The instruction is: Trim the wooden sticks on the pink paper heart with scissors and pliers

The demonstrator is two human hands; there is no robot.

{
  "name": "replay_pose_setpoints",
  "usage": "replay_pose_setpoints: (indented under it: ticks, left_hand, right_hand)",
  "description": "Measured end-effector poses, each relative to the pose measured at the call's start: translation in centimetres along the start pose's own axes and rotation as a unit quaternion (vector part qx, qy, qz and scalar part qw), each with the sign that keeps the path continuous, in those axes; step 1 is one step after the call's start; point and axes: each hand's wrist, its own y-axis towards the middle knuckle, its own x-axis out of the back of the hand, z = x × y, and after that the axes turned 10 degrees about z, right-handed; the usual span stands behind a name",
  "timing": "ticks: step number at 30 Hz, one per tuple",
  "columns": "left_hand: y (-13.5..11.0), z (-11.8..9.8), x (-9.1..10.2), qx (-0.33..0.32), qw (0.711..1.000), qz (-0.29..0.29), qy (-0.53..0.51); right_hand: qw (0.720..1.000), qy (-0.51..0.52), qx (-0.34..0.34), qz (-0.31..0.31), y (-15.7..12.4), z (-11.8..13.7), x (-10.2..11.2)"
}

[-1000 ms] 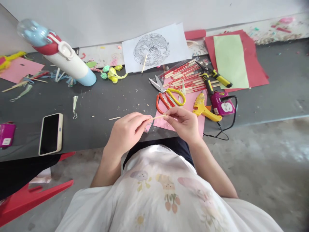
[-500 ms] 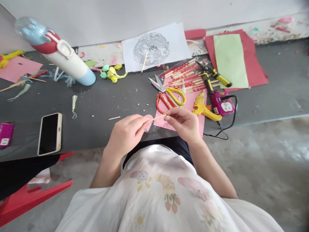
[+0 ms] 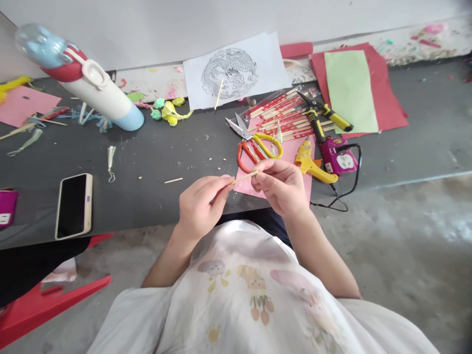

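Both my hands meet over the near edge of the dark table. My right hand pinches one end of a short thin wooden stick. My left hand pinches the other end, with a small pink paper piece at its fingertips. A pink paper sheet lies just beyond the hands. Red-and-yellow-handled scissors rest on it, next to a yellow glue gun.
A phone lies at the left. A white and blue bottle lies on its side at the back left. A dragon drawing, a bundle of sticks, a purple plug, pliers and red and green paper sit further back.
My hands have shifted slightly right and closer together on the stick. The left hand has turned, its fingers now pointing up toward the stick's end.
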Motion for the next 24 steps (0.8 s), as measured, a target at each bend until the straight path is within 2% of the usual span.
replay_pose_setpoints:
  ticks: [7,17,24]
  left_hand:
    - [0.0,-0.1,-0.6,0.04,0.997,-0.023,-0.054]
    - [-0.1,0.4,-1.3,0.04,0.995,-0.039,-0.082]
    - [-0.1,0.1,-1.9,0.076,0.988,-0.044,-0.128]
  right_hand:
    - [1.0,0.029,-0.003,-0.004,0.3,0.6,-0.7]
    - [0.991,0.112,-0.077,0.001,0.3,1.0,-0.8]
    - [0.984,0.151,-0.093,0.003,0.5,1.0,-0.9]
